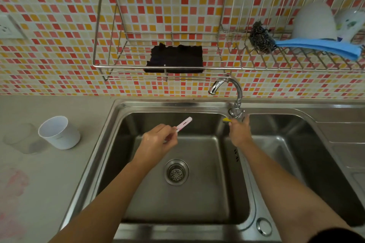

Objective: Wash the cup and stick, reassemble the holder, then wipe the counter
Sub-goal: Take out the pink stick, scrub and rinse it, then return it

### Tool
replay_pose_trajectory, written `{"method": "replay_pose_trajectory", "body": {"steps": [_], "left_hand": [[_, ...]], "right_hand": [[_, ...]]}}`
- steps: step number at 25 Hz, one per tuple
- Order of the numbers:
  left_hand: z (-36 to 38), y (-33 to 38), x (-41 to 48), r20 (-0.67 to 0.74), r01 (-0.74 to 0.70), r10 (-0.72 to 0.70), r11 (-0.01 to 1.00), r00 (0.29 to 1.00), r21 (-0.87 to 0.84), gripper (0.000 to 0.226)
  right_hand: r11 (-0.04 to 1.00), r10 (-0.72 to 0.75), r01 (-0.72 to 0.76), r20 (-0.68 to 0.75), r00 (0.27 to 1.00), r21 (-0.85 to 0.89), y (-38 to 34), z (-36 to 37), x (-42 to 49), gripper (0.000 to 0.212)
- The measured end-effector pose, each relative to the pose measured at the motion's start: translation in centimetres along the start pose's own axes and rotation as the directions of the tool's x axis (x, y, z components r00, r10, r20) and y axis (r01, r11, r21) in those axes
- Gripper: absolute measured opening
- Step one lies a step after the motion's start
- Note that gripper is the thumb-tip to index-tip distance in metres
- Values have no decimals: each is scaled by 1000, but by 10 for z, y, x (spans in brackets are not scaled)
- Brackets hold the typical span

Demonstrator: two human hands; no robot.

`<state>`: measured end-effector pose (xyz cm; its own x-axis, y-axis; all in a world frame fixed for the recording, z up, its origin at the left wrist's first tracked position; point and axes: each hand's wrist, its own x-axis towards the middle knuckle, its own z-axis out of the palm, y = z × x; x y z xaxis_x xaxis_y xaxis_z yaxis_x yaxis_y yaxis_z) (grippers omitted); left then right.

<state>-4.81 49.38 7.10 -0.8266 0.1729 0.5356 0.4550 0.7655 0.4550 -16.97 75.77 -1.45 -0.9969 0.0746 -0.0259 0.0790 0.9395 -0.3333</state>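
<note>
A white cup (pixel 59 132) stands upright on the grey counter (pixel 39 183), left of the sink. Over the left basin (pixel 207 193), my left hand (pixel 158 141) pinches a thin pink stick (pixel 184 124) that points up and to the right. My right hand (pixel 239 131) is closed around the tap handle (pixel 227 119), which has a yellow tip, at the base of the chrome faucet (pixel 235 92). No water is visible from the spout.
A wall rack (pixel 110 67) above the sink holds a dark sponge (pixel 174 59). The right rack carries a steel scourer (pixel 260 38), a blue cloth (pixel 320 46) and white bowls (pixel 314 19). A second basin (pixel 286 144) lies to the right. Pinkish stains (pixel 15 181) mark the counter.
</note>
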Motion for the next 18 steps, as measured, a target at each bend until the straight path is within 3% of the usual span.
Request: {"method": "replay_pose_trajectory", "body": {"steps": [4, 11, 15, 18], "left_hand": [[7, -2, 11, -24, 28, -28, 1000, 999, 10, 8], [37, 2, 19, 31, 63, -63, 998, 997, 1, 5], [52, -4, 29, 44, 149, -148, 989, 988, -10, 7], [68, -3, 45, 23, 349, -348, 930, 937, -120, 7]], "right_hand": [[995, -74, 80, 101, 992, -61, 4, 1, 12, 36], [906, -322, 367, 218, 921, -213, 15, 8, 5, 31], [981, -183, 188, -89, 979, 50, -1, 10, -19, 39], [922, -185, 260, -262, 947, 288, -33, 8, -46, 38]]}}
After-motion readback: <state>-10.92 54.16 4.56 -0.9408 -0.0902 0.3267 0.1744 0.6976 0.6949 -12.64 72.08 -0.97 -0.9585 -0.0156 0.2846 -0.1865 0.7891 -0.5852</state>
